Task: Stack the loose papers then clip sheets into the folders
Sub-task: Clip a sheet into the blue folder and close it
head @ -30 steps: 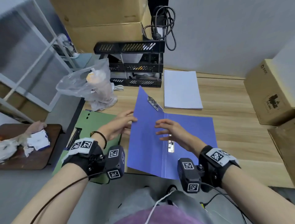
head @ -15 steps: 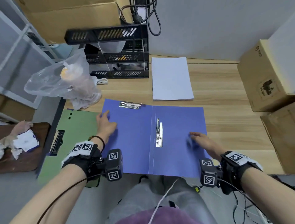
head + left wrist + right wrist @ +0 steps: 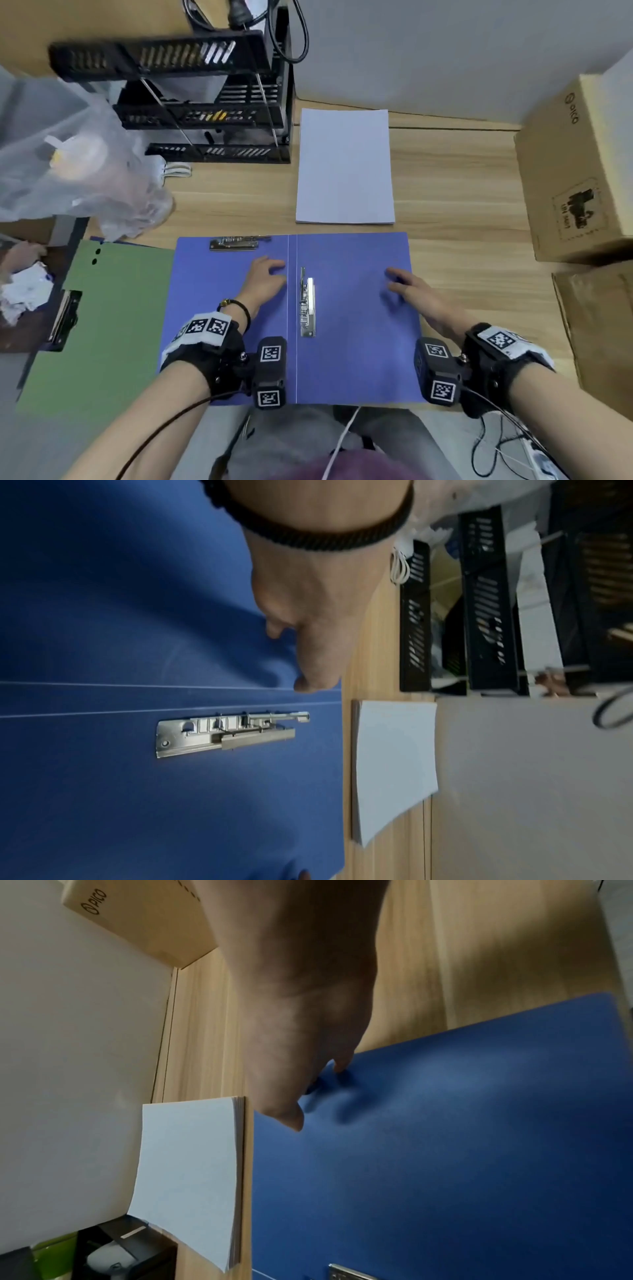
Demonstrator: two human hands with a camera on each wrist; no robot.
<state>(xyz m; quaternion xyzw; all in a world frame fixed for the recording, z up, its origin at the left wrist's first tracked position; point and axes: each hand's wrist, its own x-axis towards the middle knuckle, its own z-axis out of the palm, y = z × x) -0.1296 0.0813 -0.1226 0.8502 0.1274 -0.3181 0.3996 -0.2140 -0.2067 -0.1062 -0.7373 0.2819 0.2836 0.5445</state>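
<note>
A blue folder point(image 3: 356, 359) lies spread flat at the desk's front edge, with a metal spine clip point(image 3: 307, 305) beside its centre fold and a second clip point(image 3: 236, 242) at the top of its left flap. My left hand point(image 3: 265, 277) presses flat on the left flap point(image 3: 120, 601) next to the fold. My right hand point(image 3: 411, 291) rests with straight fingers on the right flap point(image 3: 445, 1164). A neat stack of white paper point(image 3: 345, 168) sits just beyond the folder point(image 3: 394, 764) point(image 3: 188, 1177). A green folder point(image 3: 113, 325) lies to the left, its clip point(image 3: 63, 318) at its left edge.
A black tiered paper tray point(image 3: 205, 109) stands at the back left, next to a clear plastic bag point(image 3: 78, 171). Cardboard boxes point(image 3: 579, 171) crowd the right side. Bare wooden desk point(image 3: 462, 192) shows between the paper stack and the boxes.
The folder went from half raised to fully flat. My left hand slid from the left flap's outer edge in toward the fold. My right hand stayed pressing on the right flap.
</note>
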